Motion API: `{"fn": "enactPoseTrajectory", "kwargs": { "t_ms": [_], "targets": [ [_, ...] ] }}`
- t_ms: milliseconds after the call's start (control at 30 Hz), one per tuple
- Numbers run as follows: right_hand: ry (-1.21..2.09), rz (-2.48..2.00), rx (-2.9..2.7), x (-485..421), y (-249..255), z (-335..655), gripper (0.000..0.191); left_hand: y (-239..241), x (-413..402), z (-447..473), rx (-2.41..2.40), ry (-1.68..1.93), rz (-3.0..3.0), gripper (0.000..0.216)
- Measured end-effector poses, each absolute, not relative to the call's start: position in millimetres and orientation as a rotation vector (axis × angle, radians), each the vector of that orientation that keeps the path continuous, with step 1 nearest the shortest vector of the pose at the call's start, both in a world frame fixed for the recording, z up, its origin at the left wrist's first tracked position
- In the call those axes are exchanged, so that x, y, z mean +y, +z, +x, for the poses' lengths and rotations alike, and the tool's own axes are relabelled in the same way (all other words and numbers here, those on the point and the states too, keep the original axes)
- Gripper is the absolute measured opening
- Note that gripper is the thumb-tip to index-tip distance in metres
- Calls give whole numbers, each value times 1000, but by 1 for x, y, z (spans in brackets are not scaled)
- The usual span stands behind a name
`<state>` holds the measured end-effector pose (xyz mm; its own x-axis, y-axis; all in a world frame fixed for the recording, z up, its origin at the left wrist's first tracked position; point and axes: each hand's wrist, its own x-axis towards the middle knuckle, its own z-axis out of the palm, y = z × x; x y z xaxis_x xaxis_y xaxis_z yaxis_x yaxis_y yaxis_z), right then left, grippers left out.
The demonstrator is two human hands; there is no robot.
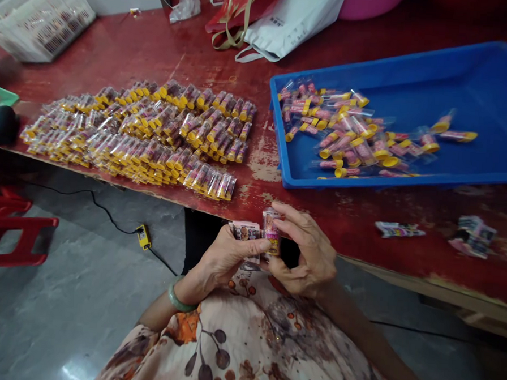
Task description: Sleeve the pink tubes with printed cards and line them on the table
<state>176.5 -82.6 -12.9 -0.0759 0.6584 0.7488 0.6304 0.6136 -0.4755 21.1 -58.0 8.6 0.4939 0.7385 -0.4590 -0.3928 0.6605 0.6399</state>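
My left hand (228,254) is closed around a small stack of printed wrappers (246,233), and its thumb presses on a small tube (271,228). This tube is clear at the top, with printing on its side and a yellowish lower end. My right hand (305,252) grips the tube between its fingers and thumb. Both hands meet in front of my body, just off the table's front edge. To the upper left lie rows of printed tubes with yellow caps (146,133), piled in layers. At the upper right, loose yellow-capped tubes (354,133) lie jumbled inside a blue tray (407,184).
Two bundles of printed wrappers, one small (399,230) and one larger (474,237), lie on the worn red table (137,48). Bags (283,27) and a white basket (45,20) stand at the back. A red stool (13,228) and a yellow socket (143,237) with cable are on the left.
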Motion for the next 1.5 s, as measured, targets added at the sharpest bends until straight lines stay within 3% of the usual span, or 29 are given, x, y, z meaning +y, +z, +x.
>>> {"fn": "enactPoseTrajectory", "kwargs": {
  "t_ms": [1500],
  "targets": [
    [-4, -1036, -1856, -68, -12, 160, 58, 9, -53, 8, 907, 821, 548, 33]
  ]
}}
